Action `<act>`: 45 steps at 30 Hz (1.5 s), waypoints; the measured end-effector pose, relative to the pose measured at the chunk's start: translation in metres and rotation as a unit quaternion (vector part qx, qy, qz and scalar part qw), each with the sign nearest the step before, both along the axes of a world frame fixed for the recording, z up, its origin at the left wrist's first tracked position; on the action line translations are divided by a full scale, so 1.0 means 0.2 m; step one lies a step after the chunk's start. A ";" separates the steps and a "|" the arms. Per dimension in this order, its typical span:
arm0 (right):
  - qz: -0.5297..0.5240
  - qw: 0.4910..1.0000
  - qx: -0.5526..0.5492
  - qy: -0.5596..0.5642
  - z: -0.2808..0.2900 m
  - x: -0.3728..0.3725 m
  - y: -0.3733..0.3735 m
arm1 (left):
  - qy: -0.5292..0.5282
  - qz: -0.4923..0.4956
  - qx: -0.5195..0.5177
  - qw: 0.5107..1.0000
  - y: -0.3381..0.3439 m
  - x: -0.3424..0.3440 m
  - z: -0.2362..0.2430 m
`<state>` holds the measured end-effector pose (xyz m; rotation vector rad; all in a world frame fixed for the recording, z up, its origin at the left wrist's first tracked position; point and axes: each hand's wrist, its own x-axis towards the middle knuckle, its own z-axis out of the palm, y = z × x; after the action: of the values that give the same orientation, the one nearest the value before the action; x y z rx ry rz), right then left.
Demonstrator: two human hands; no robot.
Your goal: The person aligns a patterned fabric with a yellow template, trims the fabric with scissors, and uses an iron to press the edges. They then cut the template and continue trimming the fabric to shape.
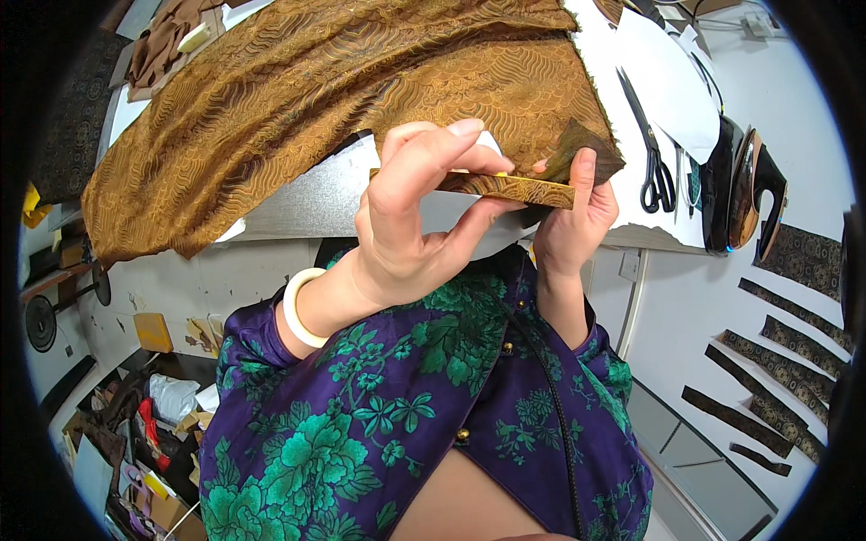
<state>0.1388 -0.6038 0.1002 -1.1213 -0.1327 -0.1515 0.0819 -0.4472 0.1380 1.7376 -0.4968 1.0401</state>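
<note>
Above the table's near edge, a narrow folded strip of golden-brown patterned fabric (510, 187) is stretched between my two hands. My left hand (406, 212), a cream bangle at its wrist, is closed with thumb and fingers pinching the strip's left part. A small white and yellow bit shows by its fingertips, too covered to name. My right hand (577, 216) grips the strip's right end, thumb up, with a darker brown flap of fabric (586, 155) rising behind it. Beyond both hands spreads a large golden-brown brocade cloth (361, 99), draped over the table in folds.
Black scissors (657, 171) lie right of the cloth, near white paper (667, 86). An iron (747, 189) stands at the table's right edge. Dark patterned fabric strips (758, 383) hang at the far right. Cluttered scraps and bags (171, 397) sit low on the left.
</note>
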 end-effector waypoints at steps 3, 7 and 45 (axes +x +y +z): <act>0.002 1.000 0.020 0.007 0.01 0.00 0.02 | 0.011 0.014 -0.025 1.000 -0.02 0.00 0.01; 0.002 1.000 0.006 -0.004 -0.01 0.00 0.01 | 0.034 0.034 0.002 0.999 0.00 -0.01 0.05; -0.010 0.989 -0.120 -0.086 0.15 -0.05 -0.04 | 0.067 -0.428 -0.622 0.652 0.41 0.02 -0.12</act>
<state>0.1293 -0.6123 0.1296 -1.3502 -0.2988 -0.2552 0.0849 -0.3660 0.1142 0.1945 -0.2836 0.2935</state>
